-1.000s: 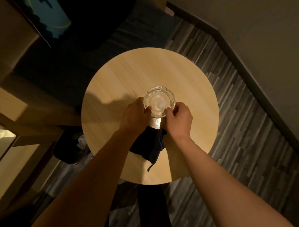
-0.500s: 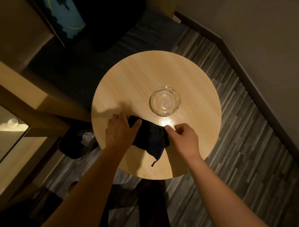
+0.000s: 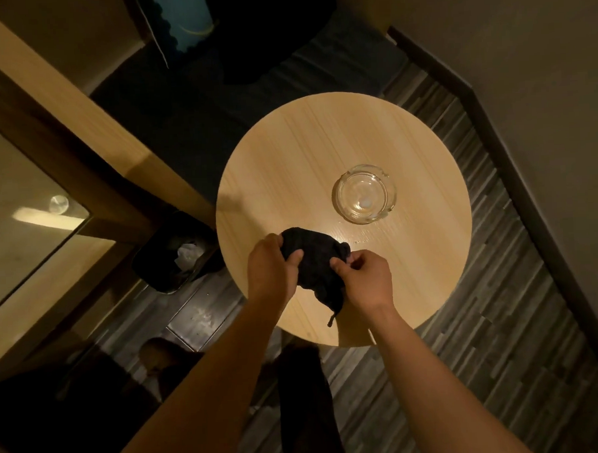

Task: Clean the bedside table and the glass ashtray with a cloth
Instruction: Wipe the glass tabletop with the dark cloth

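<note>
A round light-wood bedside table [image 3: 321,150] fills the middle of the view. A clear glass ashtray [image 3: 366,193] stands on it right of centre, untouched. A dark cloth [image 3: 314,260] is bunched up over the table's near part. My left hand [image 3: 270,270] grips its left side and my right hand [image 3: 363,280] pinches its right side. A loose thread hangs from the cloth's lower end. Both hands are a hand's width nearer than the ashtray.
A black waste bin [image 3: 175,255] with crumpled paper stands on the floor left of the table. A wooden frame with glass panel [image 3: 26,217] lies at the left. A dark skirting [image 3: 514,169] runs along the wall on the right. Striped flooring surrounds the table.
Both hands let go of the ashtray, which stays on the table. They drew back to the cloth and gathered it up into a bunch.
</note>
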### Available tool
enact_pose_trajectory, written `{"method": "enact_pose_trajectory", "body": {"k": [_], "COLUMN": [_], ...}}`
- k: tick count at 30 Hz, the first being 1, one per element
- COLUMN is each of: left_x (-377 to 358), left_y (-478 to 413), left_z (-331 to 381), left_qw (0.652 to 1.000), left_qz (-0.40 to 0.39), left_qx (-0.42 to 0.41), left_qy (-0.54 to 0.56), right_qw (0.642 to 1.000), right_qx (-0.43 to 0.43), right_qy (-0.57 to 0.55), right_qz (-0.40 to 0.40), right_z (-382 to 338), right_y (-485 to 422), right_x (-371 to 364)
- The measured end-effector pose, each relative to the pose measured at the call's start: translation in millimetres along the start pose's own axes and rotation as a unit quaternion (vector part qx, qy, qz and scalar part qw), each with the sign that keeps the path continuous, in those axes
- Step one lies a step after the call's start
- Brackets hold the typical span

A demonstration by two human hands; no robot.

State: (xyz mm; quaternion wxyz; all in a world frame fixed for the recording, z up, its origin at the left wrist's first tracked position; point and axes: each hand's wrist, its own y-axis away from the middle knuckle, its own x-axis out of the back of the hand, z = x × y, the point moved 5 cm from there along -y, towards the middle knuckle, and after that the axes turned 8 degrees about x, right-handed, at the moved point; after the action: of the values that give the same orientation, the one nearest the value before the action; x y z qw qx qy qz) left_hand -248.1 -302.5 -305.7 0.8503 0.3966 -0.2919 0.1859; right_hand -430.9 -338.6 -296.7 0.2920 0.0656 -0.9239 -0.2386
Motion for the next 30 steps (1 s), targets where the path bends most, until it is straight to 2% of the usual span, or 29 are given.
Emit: {"method": "enact_pose_trajectory", "body": {"k": [7,12,16,20,30], "left_x": [45.5,102.6,153.2,211.9,365.7], "left_y": [7.2,15.3,19.6,15.9,-9.5], "left_z": [-30.0,-64.7,-102.1,-150.3,-278.0], "left_qw": [0.986,0.958,0.916,0.905,0.852], "left_qz": [-0.040,-0.028,-0.019,0.045,0.131], "left_qx": [0.054,0.070,0.095,0.126,0.149], "left_qy": [0.155,0.277,0.388,0.403,0.485], "right_qw": [0.984,0.974,0.965,0.958,0.931], "right_qx": [-0.011,0.023,0.050,0.069,0.095], "right_qy": [-0.162,-0.160,-0.149,-0.126,-0.062], "right_qz": [-0.070,-0.158,-0.209,-0.249,-0.347], "right_z": [-25.9,-70.1,-114.9,-155.7,-260.0], "right_y": [15.6,25.9,43.2,66.0,133.2], "right_x": [-20.3,-55.9,-105.3,-169.4,-356.1]}}
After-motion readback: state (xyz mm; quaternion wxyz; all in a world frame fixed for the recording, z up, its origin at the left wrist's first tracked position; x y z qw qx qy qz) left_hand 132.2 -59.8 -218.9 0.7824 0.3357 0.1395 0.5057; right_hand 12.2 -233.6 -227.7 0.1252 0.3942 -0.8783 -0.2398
